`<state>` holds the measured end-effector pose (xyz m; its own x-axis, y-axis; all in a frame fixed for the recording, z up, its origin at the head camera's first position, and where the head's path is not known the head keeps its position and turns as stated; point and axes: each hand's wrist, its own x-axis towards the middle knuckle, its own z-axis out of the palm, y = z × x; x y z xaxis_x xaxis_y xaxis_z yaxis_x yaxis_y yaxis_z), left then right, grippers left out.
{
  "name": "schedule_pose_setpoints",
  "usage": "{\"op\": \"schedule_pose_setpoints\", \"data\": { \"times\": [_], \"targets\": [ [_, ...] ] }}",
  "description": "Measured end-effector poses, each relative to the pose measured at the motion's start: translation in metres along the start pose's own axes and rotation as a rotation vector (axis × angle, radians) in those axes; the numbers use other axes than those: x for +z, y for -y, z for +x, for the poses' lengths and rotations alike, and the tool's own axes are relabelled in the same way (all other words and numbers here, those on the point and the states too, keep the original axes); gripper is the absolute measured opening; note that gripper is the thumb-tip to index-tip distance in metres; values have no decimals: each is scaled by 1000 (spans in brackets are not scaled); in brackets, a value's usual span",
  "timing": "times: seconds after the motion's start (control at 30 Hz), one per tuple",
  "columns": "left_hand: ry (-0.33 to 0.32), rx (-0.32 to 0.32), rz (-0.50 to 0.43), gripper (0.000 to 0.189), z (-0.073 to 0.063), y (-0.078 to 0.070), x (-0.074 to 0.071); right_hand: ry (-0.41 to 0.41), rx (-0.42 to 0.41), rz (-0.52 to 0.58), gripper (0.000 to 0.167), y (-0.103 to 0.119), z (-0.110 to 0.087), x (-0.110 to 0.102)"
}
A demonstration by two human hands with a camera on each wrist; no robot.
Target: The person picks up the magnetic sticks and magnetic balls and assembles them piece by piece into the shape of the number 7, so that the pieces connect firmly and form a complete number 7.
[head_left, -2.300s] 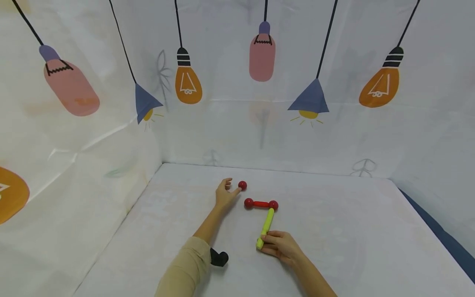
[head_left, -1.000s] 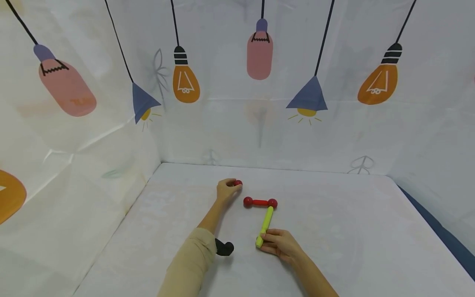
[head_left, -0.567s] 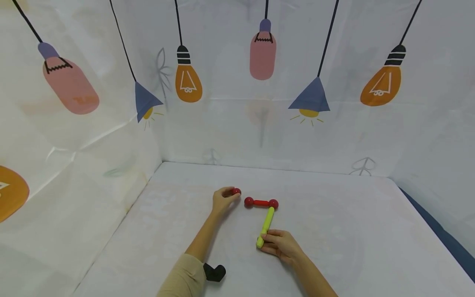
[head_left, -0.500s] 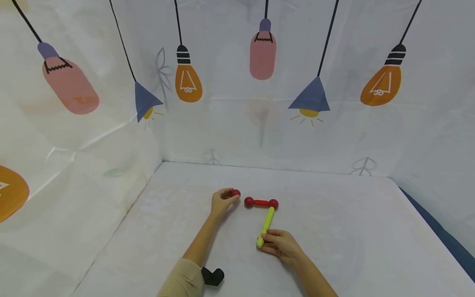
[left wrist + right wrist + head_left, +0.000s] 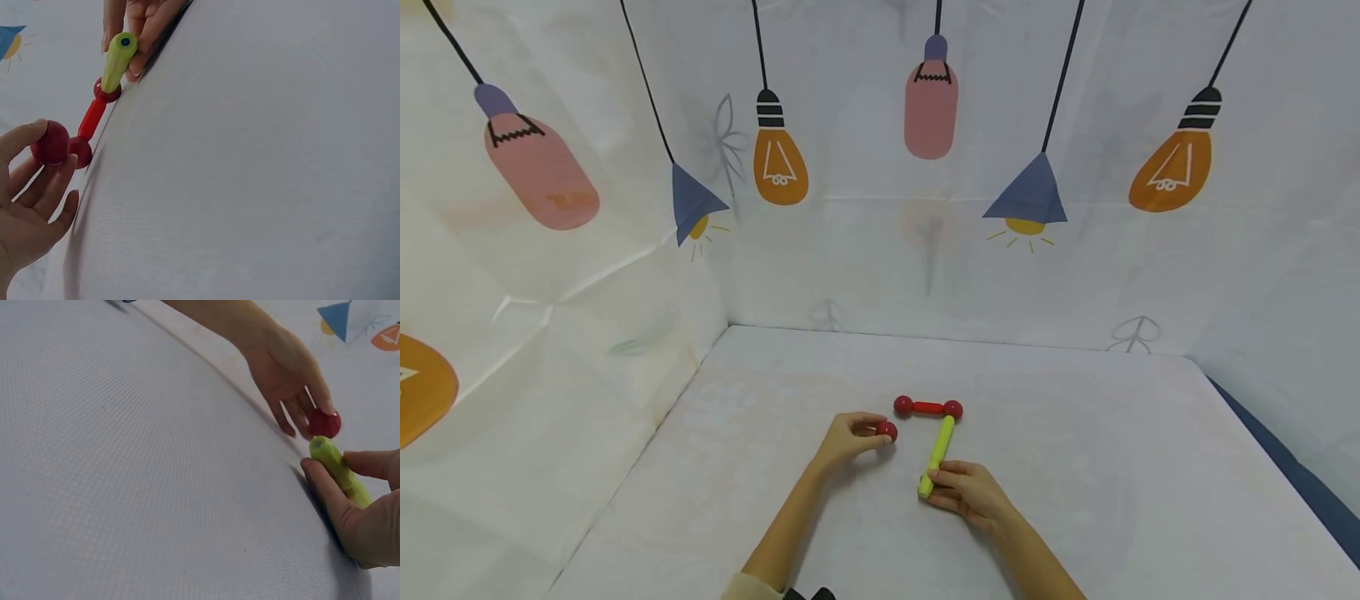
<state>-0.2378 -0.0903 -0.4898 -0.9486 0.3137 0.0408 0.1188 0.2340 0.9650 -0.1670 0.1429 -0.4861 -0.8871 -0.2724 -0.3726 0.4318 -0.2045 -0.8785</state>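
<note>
My left hand [image 5: 850, 437] pinches a loose red ball [image 5: 887, 431] between thumb and fingers, a little above the table left of the joined pieces. Those pieces are a short red rod [image 5: 928, 408] with a red ball [image 5: 903, 406] at its left end and another red ball [image 5: 953, 409] at its right end. From the right ball a yellow-green rod [image 5: 942, 442] runs toward me. My right hand [image 5: 967, 493] grips that rod near its free end, thumb above and fingers below. In the left wrist view the rod's free end [image 5: 125, 42] shows a small dark round spot.
The white tabletop [image 5: 1112, 467] spreads around both hands. Behind it rises a white sheet wall [image 5: 865, 267] printed with lamps and bulbs, and a second sheet [image 5: 587, 358] stands along the left side. A dark blue strip [image 5: 1285, 458] borders the right edge.
My left hand first reached for the red ball at the back, took it between thumb and fingers, and has brought it toward me, near the yellow-green rod. My right hand has stayed in place.
</note>
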Motion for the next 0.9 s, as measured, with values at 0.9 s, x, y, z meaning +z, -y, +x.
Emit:
{"op": "schedule_pose_setpoints", "data": {
  "times": [0.9],
  "targets": [
    [190, 223, -95, 38, -32, 1, 37, -19, -18, -18, 56, 5, 13, -7]
  ]
}}
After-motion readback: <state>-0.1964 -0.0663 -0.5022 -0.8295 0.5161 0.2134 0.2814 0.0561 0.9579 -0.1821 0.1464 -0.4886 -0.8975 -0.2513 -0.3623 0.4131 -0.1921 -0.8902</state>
